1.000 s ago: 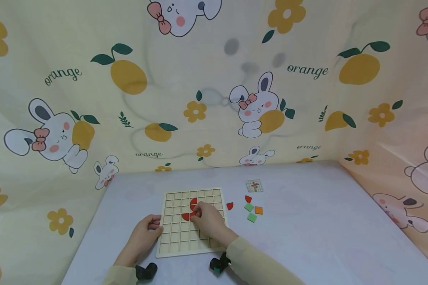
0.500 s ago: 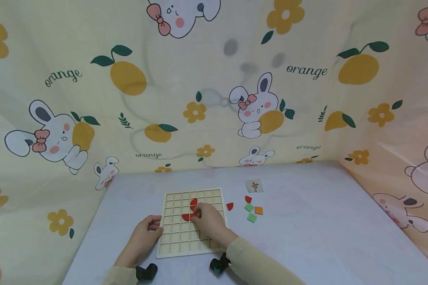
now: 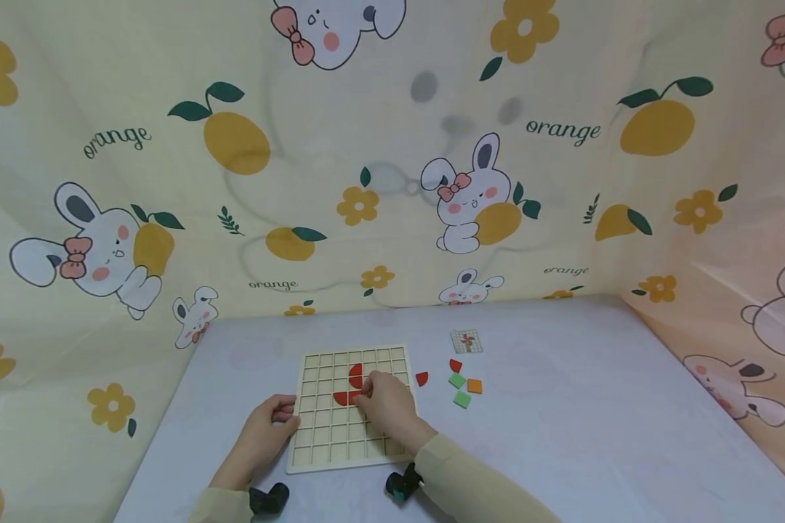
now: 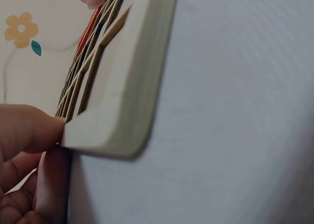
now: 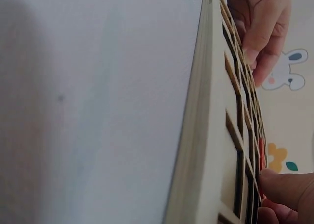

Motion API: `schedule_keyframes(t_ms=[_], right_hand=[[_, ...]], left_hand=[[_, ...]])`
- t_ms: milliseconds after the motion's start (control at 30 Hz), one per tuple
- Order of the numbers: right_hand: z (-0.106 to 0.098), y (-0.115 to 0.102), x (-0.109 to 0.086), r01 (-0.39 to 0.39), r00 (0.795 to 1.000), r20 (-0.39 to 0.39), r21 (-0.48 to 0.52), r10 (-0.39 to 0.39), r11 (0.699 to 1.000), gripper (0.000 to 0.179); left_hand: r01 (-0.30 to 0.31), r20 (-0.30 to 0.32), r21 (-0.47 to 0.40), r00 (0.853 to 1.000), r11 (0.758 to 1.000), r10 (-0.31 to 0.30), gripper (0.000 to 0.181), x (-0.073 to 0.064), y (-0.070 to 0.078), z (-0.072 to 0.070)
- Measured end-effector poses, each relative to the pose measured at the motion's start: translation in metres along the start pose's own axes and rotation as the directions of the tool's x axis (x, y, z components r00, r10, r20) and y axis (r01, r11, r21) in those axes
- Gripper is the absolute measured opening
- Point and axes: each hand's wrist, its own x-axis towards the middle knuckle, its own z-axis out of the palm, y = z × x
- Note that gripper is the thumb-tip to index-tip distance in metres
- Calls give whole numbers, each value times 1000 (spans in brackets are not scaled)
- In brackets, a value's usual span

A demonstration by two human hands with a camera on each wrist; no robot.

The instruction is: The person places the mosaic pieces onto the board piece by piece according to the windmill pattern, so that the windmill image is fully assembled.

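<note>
The person's left hand (image 3: 264, 428) pinches the left edge of a pale wooden grid board (image 3: 320, 444), which lies flat on a white tabletop (image 3: 562, 421). Over the board's middle, the right hand (image 3: 392, 408) bends its fingers down to a red half-round shape (image 3: 341, 398); I can't tell whether they pinch a piece. A second red half-round shape (image 3: 356, 375) sits in the grid just beyond. Right of the board are two loose red quarter-round pieces (image 3: 421, 378), two green squares (image 3: 462, 399), an orange square (image 3: 474, 386) and a small printed card (image 3: 458, 341).

Loose tiles (image 3: 474, 386) lie right of the grid board (image 3: 320, 436).
</note>
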Motion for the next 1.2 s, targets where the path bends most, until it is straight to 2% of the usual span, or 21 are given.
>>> schedule_keyframes(t_ms=[233, 400, 600, 700, 833, 1000, 1200], right_hand=[[2, 4, 0, 16, 1000, -9, 9, -16, 1000, 19], [-1, 10, -2, 54, 998, 18, 55, -55, 997, 18], [-22, 23, -3, 103, 994, 33, 152, -109, 983, 13], [-37, 35, -2, 112, 992, 41, 165, -121, 980, 14], [-55, 57, 2, 94, 995, 31, 126, -99, 988, 20], [-74, 81, 6, 27, 1000, -4, 75, -27, 997, 25], [-92, 100, 9, -33, 999, -29, 32, 34, 999, 30]], left_hand=[[2, 7, -2, 1000, 1000, -2, 40, -1, 1, 0], [12, 5, -6, 1000, 1000, -12, 40, -1, 2, 1], [20, 10, -13, 1000, 1000, -20, 40, -2, 4, 1], [27, 11, -14, 1000, 1000, -27, 40, -3, 4, 1], [22, 9, -8, 1000, 1000, -22, 41, -2, 3, 2], [16, 6, -11, 1000, 1000, -16, 41, -2, 2, 2], [-1, 9, -17, 1000, 1000, 1, 40, -3, 3, 0]])
